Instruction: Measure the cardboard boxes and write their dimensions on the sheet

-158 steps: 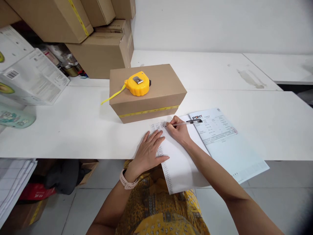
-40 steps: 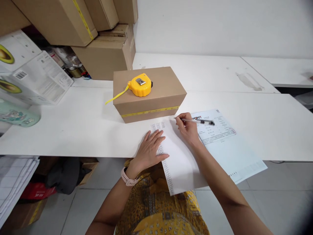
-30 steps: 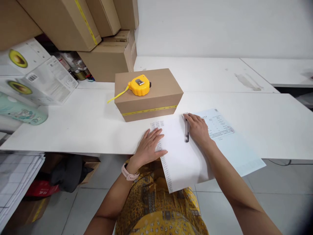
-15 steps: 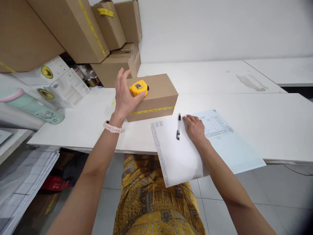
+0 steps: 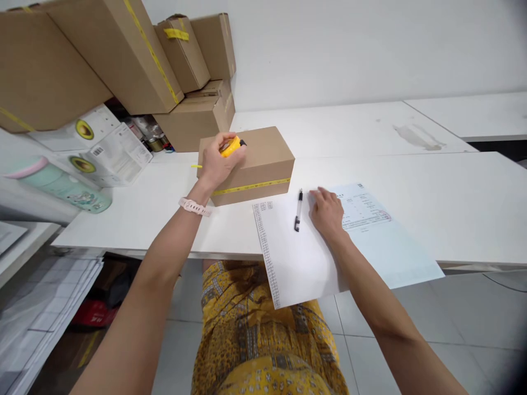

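Note:
My left hand (image 5: pixel 221 159) is closed round a yellow tape measure (image 5: pixel 231 147) at the top of a taped cardboard box (image 5: pixel 263 151). Its fingers cover part of the tape measure's case. Flat on the papers lies my right hand (image 5: pixel 327 211), holding nothing, fingers stretched forward. It touches a white spiral notebook (image 5: pixel 296 263) and the edge of a pale blue printed sheet (image 5: pixel 382 241). Just left of that hand, a black-capped clear pen (image 5: pixel 298 211) rests on the notebook page.
Several cardboard boxes (image 5: pixel 189 123) are stacked at the back left, above white avocado-printed cartons (image 5: pixel 119 151). A mint green bottle (image 5: pixel 66 186) stands near the left end of the white table (image 5: pixel 411 175). Notebook and blue sheet overhang the front edge.
My left hand's fingers have closed from a spread pose onto the tape measure, which now looks tilted. My right hand stays on the papers. The view has shifted slightly.

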Demonstrator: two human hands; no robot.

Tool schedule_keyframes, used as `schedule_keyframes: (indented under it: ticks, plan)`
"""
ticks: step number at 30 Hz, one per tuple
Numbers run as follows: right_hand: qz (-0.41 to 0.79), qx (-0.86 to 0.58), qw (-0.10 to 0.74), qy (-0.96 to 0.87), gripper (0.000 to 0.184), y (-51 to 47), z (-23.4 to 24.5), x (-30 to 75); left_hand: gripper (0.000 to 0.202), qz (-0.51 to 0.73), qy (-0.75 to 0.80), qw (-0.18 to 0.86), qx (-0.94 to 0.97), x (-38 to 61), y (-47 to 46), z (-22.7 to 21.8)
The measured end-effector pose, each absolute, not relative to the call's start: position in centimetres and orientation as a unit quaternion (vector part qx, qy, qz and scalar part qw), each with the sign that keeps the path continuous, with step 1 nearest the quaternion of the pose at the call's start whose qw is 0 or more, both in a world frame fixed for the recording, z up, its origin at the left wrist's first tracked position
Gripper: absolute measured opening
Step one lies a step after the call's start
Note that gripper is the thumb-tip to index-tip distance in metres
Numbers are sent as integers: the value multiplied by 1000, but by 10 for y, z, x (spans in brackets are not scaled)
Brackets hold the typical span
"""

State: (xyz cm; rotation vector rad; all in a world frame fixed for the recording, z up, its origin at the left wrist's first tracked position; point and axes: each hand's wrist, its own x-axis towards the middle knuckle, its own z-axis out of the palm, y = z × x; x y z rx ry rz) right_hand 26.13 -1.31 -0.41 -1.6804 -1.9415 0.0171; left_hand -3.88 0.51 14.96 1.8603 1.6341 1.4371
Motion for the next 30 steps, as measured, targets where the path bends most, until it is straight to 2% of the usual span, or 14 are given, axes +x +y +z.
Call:
schedule_keyframes:
  ticks: [2,4,7,10,13,17,22,26,30]
  plan:
    - [59,-611,404,-679,36,-17,18,256,38,504,517,229,653,-34,-11,160]
    - [198,-553,488,-646,30,-22,53,245,37,472,479,300,676,-27,-29,173]
    - [467,-392,474,-635,36,-28,116,221,33,428,439,347,709,-15,-49,194]
    - [578,-299,442,-617,44,-30,165,198,31,422,413,360,722,-9,-56,206]
    - [606,-287,429,-606,44,-28,187,185,31,425,406,371,719,-14,-56,209]
    - [591,-316,428,-606,38,-15,187,175,34,418,411,395,707,-29,-56,208]
    - [548,-385,464,-580,38,40,178,190,36,434,457,430,646,-81,-44,203]
    - [538,-475,487,-498,30,93,161,219,37,442,517,449,579,-157,-22,189]
    - [540,-532,466,-456,27,113,141,226,41,421,581,465,519,-217,-7,175]
